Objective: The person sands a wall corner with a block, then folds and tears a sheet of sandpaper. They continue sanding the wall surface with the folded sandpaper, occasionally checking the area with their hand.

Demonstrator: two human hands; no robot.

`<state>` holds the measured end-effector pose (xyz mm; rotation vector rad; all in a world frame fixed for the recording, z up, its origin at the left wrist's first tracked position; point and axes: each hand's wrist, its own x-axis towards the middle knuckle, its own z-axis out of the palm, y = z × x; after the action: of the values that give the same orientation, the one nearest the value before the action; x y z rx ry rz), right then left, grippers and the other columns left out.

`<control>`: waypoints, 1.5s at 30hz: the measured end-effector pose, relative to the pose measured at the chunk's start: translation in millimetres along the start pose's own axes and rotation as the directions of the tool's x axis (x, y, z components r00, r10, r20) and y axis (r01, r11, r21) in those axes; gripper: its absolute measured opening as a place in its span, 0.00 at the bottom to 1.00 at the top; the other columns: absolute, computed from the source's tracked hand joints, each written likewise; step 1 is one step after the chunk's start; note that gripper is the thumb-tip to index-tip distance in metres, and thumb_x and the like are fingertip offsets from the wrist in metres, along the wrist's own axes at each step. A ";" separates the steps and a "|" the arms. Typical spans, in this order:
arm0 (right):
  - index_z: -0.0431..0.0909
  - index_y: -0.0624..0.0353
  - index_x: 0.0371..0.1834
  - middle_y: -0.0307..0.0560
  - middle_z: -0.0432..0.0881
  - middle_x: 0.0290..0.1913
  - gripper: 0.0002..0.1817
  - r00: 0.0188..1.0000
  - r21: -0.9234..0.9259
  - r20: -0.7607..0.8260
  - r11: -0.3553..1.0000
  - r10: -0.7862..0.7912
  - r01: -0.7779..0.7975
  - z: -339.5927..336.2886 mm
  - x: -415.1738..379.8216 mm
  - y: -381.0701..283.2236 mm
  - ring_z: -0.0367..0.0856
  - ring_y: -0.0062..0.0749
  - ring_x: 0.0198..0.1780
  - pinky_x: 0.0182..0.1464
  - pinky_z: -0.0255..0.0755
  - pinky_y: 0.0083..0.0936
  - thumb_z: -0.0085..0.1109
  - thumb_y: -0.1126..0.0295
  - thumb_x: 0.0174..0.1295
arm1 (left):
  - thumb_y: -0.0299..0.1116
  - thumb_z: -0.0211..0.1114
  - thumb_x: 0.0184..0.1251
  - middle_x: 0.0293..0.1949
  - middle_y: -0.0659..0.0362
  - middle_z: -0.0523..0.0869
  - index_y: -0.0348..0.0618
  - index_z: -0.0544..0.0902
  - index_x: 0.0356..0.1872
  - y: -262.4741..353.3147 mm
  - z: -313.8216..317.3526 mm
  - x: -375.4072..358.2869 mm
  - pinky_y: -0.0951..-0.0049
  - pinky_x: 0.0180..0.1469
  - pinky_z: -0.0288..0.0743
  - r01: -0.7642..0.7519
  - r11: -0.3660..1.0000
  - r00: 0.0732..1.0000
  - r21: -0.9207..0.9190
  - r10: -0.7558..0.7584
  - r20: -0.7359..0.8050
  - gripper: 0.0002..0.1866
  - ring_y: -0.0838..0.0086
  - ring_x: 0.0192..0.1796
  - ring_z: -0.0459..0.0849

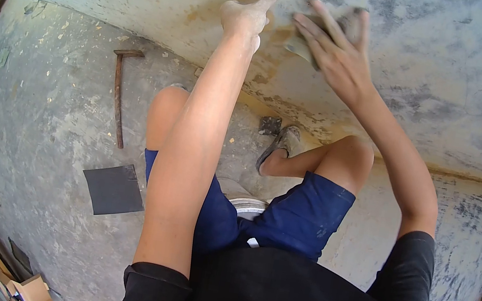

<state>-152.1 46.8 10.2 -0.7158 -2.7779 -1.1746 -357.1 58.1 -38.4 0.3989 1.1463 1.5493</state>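
My right hand [341, 56] lies against the stained wall [453, 83] with its fingers spread, pressing a folded piece of sandpaper [300, 48] to the surface. Motion blurs the fingertips, and most of the sandpaper is hidden under them. To its left, my dusty left hand [246, 16] rests on the same wall. One of its digits stretches up; the others are mostly out of sight, and I see nothing held in it. Patches of tan and brown show on the wall around both hands.
On the grey concrete floor [56, 121] lie a hammer [117, 93] with a wooden handle and a dark square sheet [113, 189]. A small dark block [270, 125] sits by my foot. A cardboard box [33, 291] and odds and ends are at lower left.
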 end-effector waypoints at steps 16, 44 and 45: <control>0.85 0.44 0.66 0.23 0.74 0.78 0.23 0.999 -0.080 0.030 0.996 -0.025 0.027 -8.9 -11.5 18.2 0.50 0.23 0.87 0.83 0.32 0.72 0.58 0.63 0.67 | 0.48 0.83 0.62 0.62 0.42 0.81 0.20 0.78 0.60 -3.3 -2.2 5.0 0.53 0.63 0.87 0.003 0.999 1.000 0.045 -0.004 0.016 0.40 0.53 0.66 0.82; 0.80 0.46 0.72 0.24 0.74 0.78 0.29 0.995 -0.036 0.032 0.995 0.099 -0.098 2.1 -48.5 7.2 0.54 0.27 0.86 0.81 0.26 0.78 0.62 0.63 0.63 | 0.47 0.81 0.64 0.63 0.46 0.83 0.25 0.80 0.61 6.4 -3.2 8.6 0.57 0.66 0.86 0.126 0.987 0.992 0.105 -0.126 -0.010 0.36 0.56 0.68 0.81; 0.80 0.46 0.72 0.24 0.74 0.78 0.29 0.994 -0.035 0.034 0.994 0.105 -0.103 2.8 -38.3 1.8 0.54 0.27 0.86 0.81 0.26 0.78 0.62 0.63 0.63 | 0.47 0.81 0.64 0.63 0.46 0.83 0.25 0.80 0.61 5.9 -3.5 9.2 0.57 0.66 0.86 0.128 0.986 0.992 0.110 -0.128 -0.008 0.36 0.56 0.68 0.81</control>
<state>-116.7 34.6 1.2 -0.8818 -2.7183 -1.2026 -366.1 65.2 -38.0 0.3901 1.2379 1.3795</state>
